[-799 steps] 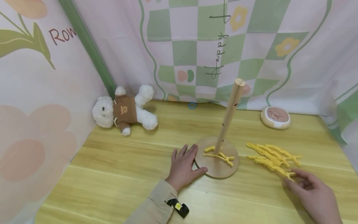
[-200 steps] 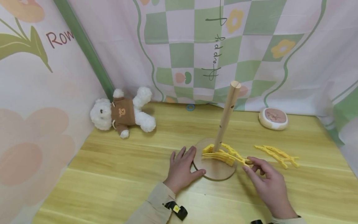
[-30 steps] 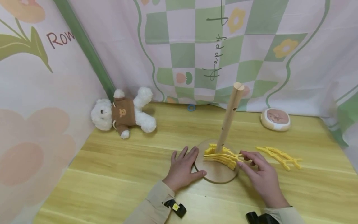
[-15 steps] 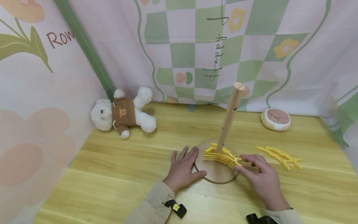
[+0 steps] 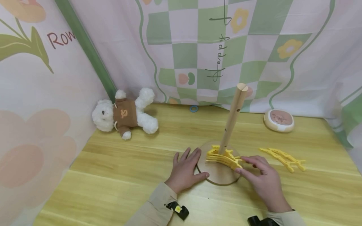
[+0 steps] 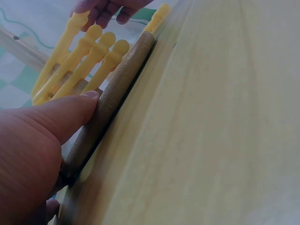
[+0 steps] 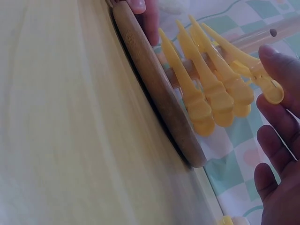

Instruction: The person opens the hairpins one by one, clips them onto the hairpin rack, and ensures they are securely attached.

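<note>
A round wooden base (image 5: 219,176) carries an upright wooden post (image 5: 233,114) with small holes along its side. Several yellow plastic pieces (image 7: 187,89) with forked ends are stacked around the foot of the post. With fingers spread, my left hand (image 5: 185,172) rests at the base's left edge, its thumb (image 6: 75,112) lying on the rim. My right hand (image 5: 267,183) pinches the forked end of the topmost yellow piece (image 7: 235,51) between thumb and index finger. That piece slants across the post, above the others, in the right wrist view.
Two loose yellow pieces (image 5: 279,158) lie on the wooden table (image 5: 113,182) right of the base. Farther back are a white plush bear (image 5: 125,114) in a brown top, a small blue ring (image 5: 197,110) and a rounded white-and-pink object (image 5: 280,118). A patterned curtain (image 5: 185,53) borders the table.
Since the oldest frame, yellow pieces have gone from the table onto the stack around the post. Over the last second my right hand shifts slightly left with the top piece; my left hand stays.
</note>
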`<action>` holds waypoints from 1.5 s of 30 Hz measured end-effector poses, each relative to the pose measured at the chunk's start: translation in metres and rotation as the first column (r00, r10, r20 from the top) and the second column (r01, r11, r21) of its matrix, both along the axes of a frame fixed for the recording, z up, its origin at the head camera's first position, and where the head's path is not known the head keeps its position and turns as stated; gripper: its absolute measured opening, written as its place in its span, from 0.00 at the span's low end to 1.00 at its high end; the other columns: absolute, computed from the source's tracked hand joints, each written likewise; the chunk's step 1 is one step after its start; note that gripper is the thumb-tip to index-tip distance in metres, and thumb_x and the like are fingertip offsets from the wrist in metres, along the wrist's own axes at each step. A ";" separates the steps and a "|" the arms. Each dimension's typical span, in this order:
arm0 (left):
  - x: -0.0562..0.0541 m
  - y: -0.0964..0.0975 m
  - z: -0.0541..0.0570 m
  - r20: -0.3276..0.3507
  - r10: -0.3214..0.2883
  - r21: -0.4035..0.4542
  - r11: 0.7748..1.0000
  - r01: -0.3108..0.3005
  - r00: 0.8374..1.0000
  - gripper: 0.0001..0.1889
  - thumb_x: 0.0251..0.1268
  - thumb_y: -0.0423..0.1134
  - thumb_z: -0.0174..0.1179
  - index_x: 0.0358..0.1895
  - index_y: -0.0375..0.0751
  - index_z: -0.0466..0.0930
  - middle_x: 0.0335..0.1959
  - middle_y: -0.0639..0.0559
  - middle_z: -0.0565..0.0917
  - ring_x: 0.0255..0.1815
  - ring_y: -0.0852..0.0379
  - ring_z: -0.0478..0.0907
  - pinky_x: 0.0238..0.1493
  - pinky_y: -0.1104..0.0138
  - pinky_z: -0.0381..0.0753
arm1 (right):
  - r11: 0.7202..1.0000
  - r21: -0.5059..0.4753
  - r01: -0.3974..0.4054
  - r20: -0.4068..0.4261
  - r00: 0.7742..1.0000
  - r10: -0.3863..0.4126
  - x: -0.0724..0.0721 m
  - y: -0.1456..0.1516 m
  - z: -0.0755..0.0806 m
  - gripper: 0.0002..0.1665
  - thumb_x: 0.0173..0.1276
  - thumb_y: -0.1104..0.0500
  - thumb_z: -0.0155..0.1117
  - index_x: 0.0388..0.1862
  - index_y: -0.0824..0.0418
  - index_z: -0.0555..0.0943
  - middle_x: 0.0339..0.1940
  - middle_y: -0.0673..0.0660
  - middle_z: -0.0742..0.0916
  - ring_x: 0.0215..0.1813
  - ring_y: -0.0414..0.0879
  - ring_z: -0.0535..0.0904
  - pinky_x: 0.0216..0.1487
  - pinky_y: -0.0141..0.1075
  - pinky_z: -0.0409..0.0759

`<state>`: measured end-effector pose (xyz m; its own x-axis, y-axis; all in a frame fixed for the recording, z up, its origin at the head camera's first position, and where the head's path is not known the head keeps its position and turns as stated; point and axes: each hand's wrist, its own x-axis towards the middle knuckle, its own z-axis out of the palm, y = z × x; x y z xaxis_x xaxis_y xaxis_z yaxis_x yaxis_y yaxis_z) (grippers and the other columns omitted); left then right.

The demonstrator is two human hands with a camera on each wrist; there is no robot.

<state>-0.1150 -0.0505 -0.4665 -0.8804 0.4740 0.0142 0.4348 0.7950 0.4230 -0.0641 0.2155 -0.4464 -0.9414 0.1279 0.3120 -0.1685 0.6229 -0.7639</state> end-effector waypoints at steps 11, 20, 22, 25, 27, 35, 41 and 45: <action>-0.001 0.000 -0.001 -0.003 -0.004 0.002 1.000 0.004 1.000 0.48 0.65 0.70 0.56 0.80 0.46 0.55 0.80 0.54 0.58 0.80 0.44 0.51 0.73 0.35 0.42 | 1.000 0.007 -0.020 -0.122 0.992 0.020 -0.004 0.001 0.001 0.23 0.58 0.66 0.77 0.53 0.64 0.86 0.47 0.50 0.86 0.51 0.24 0.73 0.53 0.16 0.66; 0.000 0.000 -0.001 -0.008 -0.006 -0.009 1.000 0.005 1.000 0.48 0.65 0.70 0.55 0.80 0.46 0.55 0.80 0.54 0.58 0.80 0.44 0.51 0.73 0.35 0.43 | 0.999 0.000 -0.041 -0.151 0.988 0.040 -0.011 0.004 -0.001 0.23 0.60 0.68 0.75 0.56 0.65 0.85 0.49 0.49 0.86 0.53 0.25 0.72 0.56 0.15 0.64; 0.000 0.000 -0.001 -0.009 -0.005 -0.010 1.000 0.005 1.000 0.48 0.65 0.71 0.55 0.80 0.47 0.55 0.80 0.54 0.58 0.80 0.44 0.51 0.73 0.35 0.43 | 0.999 -0.002 -0.042 -0.151 0.988 0.041 -0.011 0.004 -0.001 0.23 0.60 0.68 0.75 0.56 0.64 0.85 0.49 0.48 0.85 0.53 0.25 0.72 0.56 0.15 0.64; 0.000 0.000 -0.002 -0.009 -0.004 -0.011 1.000 0.004 1.000 0.48 0.65 0.71 0.55 0.80 0.47 0.55 0.80 0.54 0.58 0.80 0.44 0.51 0.73 0.35 0.43 | 0.999 -0.006 -0.050 -0.151 0.987 0.049 -0.013 0.003 -0.001 0.23 0.60 0.68 0.75 0.56 0.64 0.85 0.49 0.47 0.85 0.53 0.25 0.72 0.56 0.16 0.64; 0.000 0.000 -0.002 -0.010 -0.004 -0.013 1.000 0.004 1.000 0.48 0.65 0.71 0.54 0.80 0.47 0.54 0.80 0.54 0.58 0.80 0.44 0.51 0.73 0.35 0.43 | 0.998 -0.011 -0.056 -0.156 0.986 0.054 -0.013 0.003 -0.002 0.23 0.59 0.69 0.75 0.55 0.64 0.85 0.49 0.47 0.85 0.53 0.26 0.73 0.56 0.16 0.65; 0.000 0.000 0.000 -0.002 -0.004 -0.007 1.000 0.004 1.000 0.48 0.65 0.70 0.56 0.80 0.47 0.55 0.80 0.54 0.58 0.80 0.44 0.51 0.73 0.35 0.42 | 0.999 0.000 -0.049 -0.134 0.990 0.049 -0.014 0.002 -0.003 0.23 0.60 0.67 0.75 0.56 0.65 0.85 0.49 0.48 0.86 0.52 0.26 0.73 0.54 0.17 0.65; 0.000 0.000 0.000 0.000 -0.002 -0.010 1.000 0.002 1.000 0.47 0.65 0.69 0.56 0.80 0.47 0.55 0.80 0.54 0.59 0.80 0.44 0.52 0.73 0.35 0.43 | 0.999 -0.011 -0.038 -0.120 0.992 0.036 -0.012 0.001 -0.002 0.22 0.58 0.66 0.77 0.53 0.65 0.86 0.49 0.42 0.86 0.53 0.26 0.72 0.53 0.17 0.66; 0.000 0.000 0.001 -0.005 0.000 -0.007 1.000 0.000 1.000 0.47 0.64 0.69 0.57 0.80 0.46 0.55 0.80 0.54 0.59 0.80 0.44 0.52 0.73 0.35 0.43 | 1.000 -0.013 -0.028 -0.119 0.993 0.026 -0.010 -0.001 -0.001 0.22 0.55 0.66 0.79 0.50 0.65 0.86 0.48 0.41 0.86 0.52 0.25 0.73 0.52 0.19 0.68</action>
<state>-0.1152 -0.0507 -0.4658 -0.8802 0.4743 0.0153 0.4370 0.7976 0.4157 -0.0741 0.2146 -0.4474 -0.9010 0.1083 0.4200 -0.2752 0.6055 -0.7467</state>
